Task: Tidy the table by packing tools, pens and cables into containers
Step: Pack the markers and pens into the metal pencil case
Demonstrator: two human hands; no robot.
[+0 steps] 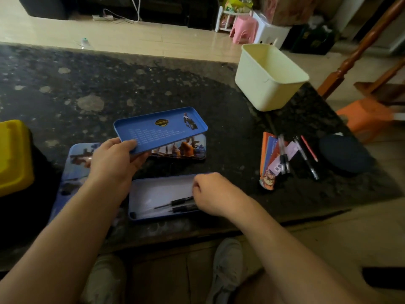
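Dark speckled stone table (131,88) fills most of the view. Cream plastic bin (269,80) stands upright at far R, nothing visible inside. Yellow box (13,156) sits at L edge, cut off by the frame. Open tin base (157,189), white inside w/ blue rim, lies at the near edge in the centre; two black pens (179,206) lie in it, along its near side. Blue tin lid (162,128) is held tilted in the air above a picture-printed tin (188,150), inner side up. Another printed lid (75,163) lies flat at L, partly under the L arm. Dark round pouch (344,153) rests far R, near a fan of cards (269,159). Loose pens (283,156) lie across the cards, red pencil (309,149) just beside them.

L hand (114,159) grips the blue lid's L end, thumb on top. R hand (210,194) has fingers curled over the pens' R ends in the tin base; can't tell if it pinches them.
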